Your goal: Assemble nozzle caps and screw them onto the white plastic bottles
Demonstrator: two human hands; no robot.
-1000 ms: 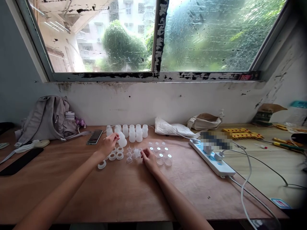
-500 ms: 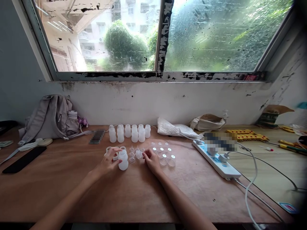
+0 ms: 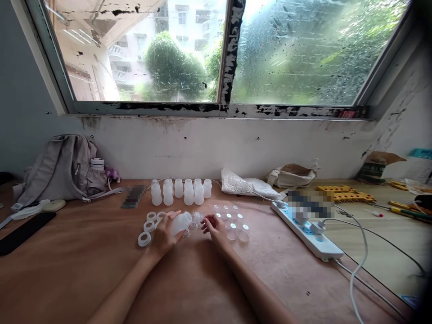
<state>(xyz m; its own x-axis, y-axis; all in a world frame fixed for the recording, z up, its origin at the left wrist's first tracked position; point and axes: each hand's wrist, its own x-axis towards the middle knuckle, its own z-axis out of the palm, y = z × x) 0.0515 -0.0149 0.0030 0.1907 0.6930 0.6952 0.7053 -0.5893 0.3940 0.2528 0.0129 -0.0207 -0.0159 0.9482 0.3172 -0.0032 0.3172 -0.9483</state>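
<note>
My left hand (image 3: 163, 237) is closed around a frosted white plastic bottle (image 3: 182, 222), tilted so its open neck points right and up. Facing that neck, my right hand (image 3: 215, 228) pinches a small clear, soft-looking piece (image 3: 199, 219); its exact kind is too small to make out. Bottle and piece are close together; whether they touch I cannot tell. More small clear pieces (image 3: 186, 233) lie beneath, partly hidden by the bottle. White collar rings (image 3: 144, 239) lie left of my left hand. Clear round caps (image 3: 243, 235) and small white-centred discs (image 3: 240, 216) lie right of my right hand.
Several frosted bottles (image 3: 156, 193) stand upright near the wall. A white plastic package (image 3: 248, 183), a power strip (image 3: 307, 231) with cables, and yellow racks (image 3: 347, 194) are on the right. A grey backpack (image 3: 64, 168) and a black flat strip (image 3: 25, 234) are on the left.
My left hand has lifted the bottle from upright and tipped it to the right. The rings it covered now show. My right hand stays near the same spot, pinching the clear piece.
</note>
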